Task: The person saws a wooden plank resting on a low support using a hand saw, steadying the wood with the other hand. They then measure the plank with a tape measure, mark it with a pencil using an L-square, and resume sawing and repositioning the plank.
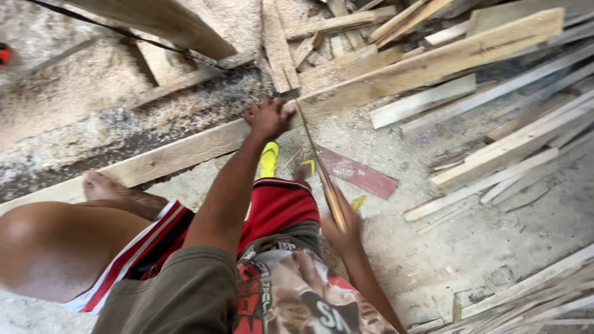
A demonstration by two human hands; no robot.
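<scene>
Running slantwise across the sawdust-strewn ground (396, 148), a long rough-sawn plank (185, 151) of pale wood is pressed down by the left hand (267, 117), laid flat on its upper face, while a bare foot (102, 185) is planted on its near end. A handsaw (318, 167) with a thin blade and wooden handle is gripped by the right hand (343, 226), its blade meeting the plank beside the left hand. Loose offcuts and battens (495, 154) are heaped around, and a flat red piece (359, 174) lies on the ground.
</scene>
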